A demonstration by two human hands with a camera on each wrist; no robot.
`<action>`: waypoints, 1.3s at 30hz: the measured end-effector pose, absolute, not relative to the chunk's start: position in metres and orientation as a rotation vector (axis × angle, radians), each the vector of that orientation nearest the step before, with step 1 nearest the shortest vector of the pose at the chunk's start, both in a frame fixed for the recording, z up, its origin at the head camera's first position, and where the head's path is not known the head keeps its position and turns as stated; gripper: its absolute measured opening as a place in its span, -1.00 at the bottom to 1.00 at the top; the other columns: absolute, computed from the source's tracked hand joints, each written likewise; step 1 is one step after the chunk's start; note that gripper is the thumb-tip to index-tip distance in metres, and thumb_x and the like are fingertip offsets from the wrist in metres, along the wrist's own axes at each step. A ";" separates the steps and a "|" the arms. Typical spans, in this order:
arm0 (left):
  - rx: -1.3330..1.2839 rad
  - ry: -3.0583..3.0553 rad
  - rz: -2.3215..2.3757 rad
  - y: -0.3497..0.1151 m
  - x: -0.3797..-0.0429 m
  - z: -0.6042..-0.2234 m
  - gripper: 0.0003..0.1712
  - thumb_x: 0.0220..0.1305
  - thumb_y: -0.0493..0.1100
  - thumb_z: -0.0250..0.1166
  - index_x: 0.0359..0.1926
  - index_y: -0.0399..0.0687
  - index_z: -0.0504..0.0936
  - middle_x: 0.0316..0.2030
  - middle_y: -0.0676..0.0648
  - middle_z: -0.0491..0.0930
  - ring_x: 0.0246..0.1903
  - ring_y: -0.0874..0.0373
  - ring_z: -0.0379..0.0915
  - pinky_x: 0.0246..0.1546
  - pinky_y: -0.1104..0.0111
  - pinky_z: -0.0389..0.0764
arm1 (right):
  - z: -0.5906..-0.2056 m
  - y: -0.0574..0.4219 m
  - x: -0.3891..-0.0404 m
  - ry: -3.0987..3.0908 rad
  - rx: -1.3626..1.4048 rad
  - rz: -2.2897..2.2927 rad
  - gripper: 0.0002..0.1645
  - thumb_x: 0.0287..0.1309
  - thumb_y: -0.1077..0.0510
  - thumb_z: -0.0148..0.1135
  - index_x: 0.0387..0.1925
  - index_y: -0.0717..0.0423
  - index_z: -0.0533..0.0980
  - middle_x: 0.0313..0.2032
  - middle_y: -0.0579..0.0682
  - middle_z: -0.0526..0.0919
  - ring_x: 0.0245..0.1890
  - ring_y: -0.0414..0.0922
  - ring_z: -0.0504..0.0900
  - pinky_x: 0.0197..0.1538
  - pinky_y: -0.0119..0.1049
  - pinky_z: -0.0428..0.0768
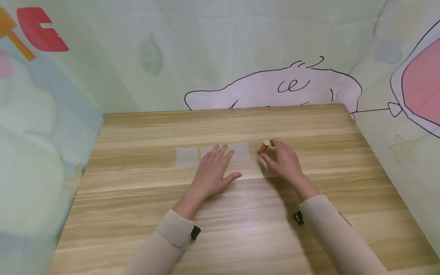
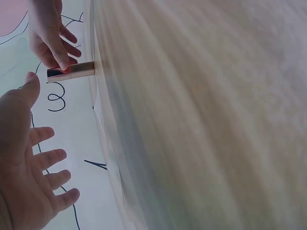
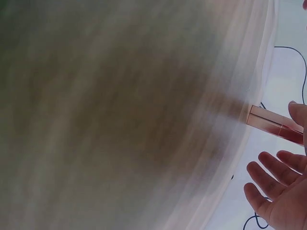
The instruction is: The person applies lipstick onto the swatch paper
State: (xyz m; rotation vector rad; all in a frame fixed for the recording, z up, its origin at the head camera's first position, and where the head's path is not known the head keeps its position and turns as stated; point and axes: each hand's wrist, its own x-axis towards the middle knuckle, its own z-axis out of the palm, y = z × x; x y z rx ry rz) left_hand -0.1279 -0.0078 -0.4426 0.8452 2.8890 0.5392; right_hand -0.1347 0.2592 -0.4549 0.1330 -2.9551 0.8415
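Observation:
A copper-coloured lipstick tube (image 1: 264,147) stands upright on the wooden table (image 1: 240,229), right of the pale sheets. My right hand (image 1: 286,160) pinches it near the top between thumb and index finger; the left wrist view shows the tube's lower end (image 2: 82,70) at the tabletop. The other right-hand fingers are spread loosely away from the tube (image 3: 274,125) in the right wrist view. My left hand (image 1: 211,172), fingers straight and thumb out, lies low over the middle pale sheet (image 1: 204,150) and hides much of it.
To the left of that sheet lies another pale rectangle (image 1: 187,157), and a third pale rectangle (image 1: 241,152) is on the right. A printed cloth backdrop (image 1: 220,57) hangs behind the table and along both sides.

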 end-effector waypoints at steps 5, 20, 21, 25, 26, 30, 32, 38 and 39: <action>0.849 2.880 0.540 -0.006 -0.129 -0.441 -0.09 0.37 0.37 0.18 0.53 -0.03 0.25 0.54 -0.19 0.10 0.54 -0.18 -0.12 0.48 -0.07 0.05 | -0.453 0.259 -0.135 -2.986 0.119 0.860 -0.29 0.31 -0.05 0.33 0.27 0.36 0.40 0.15 0.30 0.57 0.16 0.25 0.52 0.26 0.17 0.43; 0.868 2.885 0.503 0.004 -0.133 -0.434 -0.08 0.36 0.39 0.17 0.54 0.00 0.24 0.55 -0.18 0.08 0.55 -0.17 -0.14 0.49 -0.08 0.03 | -0.456 0.264 -0.142 -3.009 0.133 0.871 -0.48 0.27 -0.02 0.39 0.00 0.35 0.57 -0.20 0.20 0.70 -0.16 0.14 0.64 -0.02 0.06 0.57; 0.872 2.885 0.499 0.004 -0.134 -0.434 -0.08 0.37 0.39 0.17 0.54 0.00 0.25 0.55 -0.18 0.08 0.55 -0.17 -0.14 0.49 -0.08 0.04 | -0.457 0.264 -0.142 -3.013 0.126 0.896 -0.49 0.27 -0.02 0.39 0.00 0.34 0.57 -0.20 0.19 0.70 -0.16 0.13 0.64 -0.02 0.05 0.57; 0.887 2.865 0.500 0.007 -0.137 -0.435 -0.08 0.37 0.38 0.16 0.54 -0.01 0.24 0.55 -0.19 0.08 0.54 -0.17 -0.13 0.49 -0.07 0.03 | -0.458 0.264 -0.143 -3.017 0.096 0.985 -0.56 0.25 0.01 0.42 -0.03 0.27 0.59 -0.21 0.15 0.70 -0.16 0.09 0.65 -0.01 0.01 0.58; 0.887 2.856 0.509 0.008 -0.138 -0.435 -0.08 0.37 0.37 0.17 0.54 -0.02 0.23 0.55 -0.19 0.08 0.54 -0.17 -0.12 0.49 -0.07 0.02 | -0.458 0.264 -0.143 -3.013 0.094 0.994 -0.57 0.24 0.01 0.42 -0.04 0.26 0.60 -0.21 0.14 0.70 -0.16 0.09 0.66 -0.01 0.00 0.59; 0.888 2.833 0.519 0.011 -0.140 -0.435 -0.09 0.38 0.35 0.18 0.55 -0.02 0.22 0.55 -0.19 0.08 0.54 -0.16 -0.10 0.50 -0.07 0.01 | -0.459 0.264 -0.144 -2.999 0.102 1.030 -0.60 0.24 0.03 0.43 -0.07 0.25 0.61 -0.22 0.13 0.71 -0.18 0.08 0.67 -0.03 0.00 0.61; 0.887 2.825 0.518 0.012 -0.140 -0.434 -0.10 0.39 0.34 0.19 0.55 -0.02 0.22 0.55 -0.18 0.09 0.54 -0.15 -0.08 0.50 -0.07 0.01 | -0.460 0.265 -0.145 -2.991 0.105 1.055 -0.61 0.24 0.03 0.43 -0.07 0.26 0.60 -0.23 0.14 0.71 -0.18 0.08 0.68 -0.04 0.00 0.63; 0.879 2.820 0.496 0.015 -0.143 -0.433 -0.11 0.39 0.30 0.20 0.56 0.00 0.21 0.54 -0.16 0.11 0.54 -0.11 -0.07 0.50 -0.06 0.00 | -0.464 0.267 -0.147 -2.970 0.102 1.095 -0.61 0.21 0.03 0.46 -0.10 0.23 0.61 -0.25 0.12 0.72 -0.18 0.08 0.70 -0.05 -0.01 0.64; 0.880 2.818 0.498 0.016 -0.144 -0.433 -0.12 0.40 0.30 0.21 0.56 0.00 0.21 0.54 -0.16 0.11 0.54 -0.10 -0.06 0.50 -0.05 0.00 | -0.465 0.268 -0.148 -2.966 0.104 1.099 -0.62 0.20 0.02 0.46 -0.11 0.21 0.62 -0.26 0.12 0.72 -0.18 0.07 0.70 -0.06 -0.01 0.64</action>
